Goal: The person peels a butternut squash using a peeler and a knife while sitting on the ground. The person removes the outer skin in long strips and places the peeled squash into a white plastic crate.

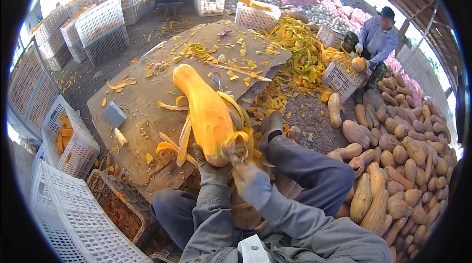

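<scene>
A long squash (206,112), mostly peeled to bright orange, lies on a worn board (162,93) with its near end towards me. My left hand (210,167), in a dirty work glove, holds that near end from below. My gloved right hand (252,182) is blurred and grips a tool, probably a peeler, at the squash's right side near its base. A strip of peel (238,135) curls over the tool. More peel strips (184,139) lie along the squash's left side. A cleaver (115,115) with a wooden handle rests on the board's left, and a spoon (217,78) lies beyond the squash.
Unpeeled squashes (402,152) are heaped at right. White plastic crates (70,137) stand at left, one with orange pieces; a dirty crate (118,207) sits by my left knee. A co-worker (379,41) sits at the upper right beside a crate (343,76) and a peel pile (302,53).
</scene>
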Tool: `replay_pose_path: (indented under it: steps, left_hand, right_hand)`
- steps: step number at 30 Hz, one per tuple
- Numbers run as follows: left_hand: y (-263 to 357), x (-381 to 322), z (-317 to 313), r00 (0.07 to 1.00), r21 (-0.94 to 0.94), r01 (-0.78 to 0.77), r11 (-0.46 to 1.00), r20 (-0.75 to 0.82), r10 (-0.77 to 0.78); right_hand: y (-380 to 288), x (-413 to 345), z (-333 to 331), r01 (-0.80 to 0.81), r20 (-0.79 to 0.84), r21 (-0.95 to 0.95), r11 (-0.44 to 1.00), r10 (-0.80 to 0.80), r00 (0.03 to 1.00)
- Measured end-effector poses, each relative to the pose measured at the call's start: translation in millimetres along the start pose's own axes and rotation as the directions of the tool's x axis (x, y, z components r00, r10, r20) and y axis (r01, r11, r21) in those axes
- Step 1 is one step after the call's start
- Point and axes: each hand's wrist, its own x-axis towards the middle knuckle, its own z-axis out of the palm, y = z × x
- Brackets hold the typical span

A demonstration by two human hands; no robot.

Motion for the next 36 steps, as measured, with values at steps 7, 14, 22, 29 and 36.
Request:
replay_pose_path:
  steps: [7, 14, 22, 29, 36]
  left_hand:
    - [15, -15, 2, 0.992, 0.164, 0.061, 0.985, -0.118, -0.042]
    - [14, -10, -2, 0.991, 0.055, 0.079, 0.995, -0.115, -0.073]
    - [19, 4, -32, 1.0, 0.067, 0.017, 0.998, -0.007, -0.016]
    - [12, -6, -10, 0.997, 0.103, 0.069, 0.992, -0.046, -0.065]
    - [1, 9, -21, 1.0, 0.062, 0.021, 0.998, -0.008, -0.02]
  right_hand:
    - [29, 3, -14, 0.048, -0.141, 0.242, 0.969, -0.014, 0.99]
    - [44, 65, 25, -0.045, -0.122, 0.219, 0.975, 0.073, 0.99]
    - [3, 5, 34, -0.12, -0.043, 0.254, 0.96, 0.135, 0.99]
    - [5, -14, 4, 0.0, -0.097, 0.182, 0.983, 0.018, 0.995]
    - [4, 32, 24, -0.016, -0.13, 0.118, 0.993, 0.032, 0.991]
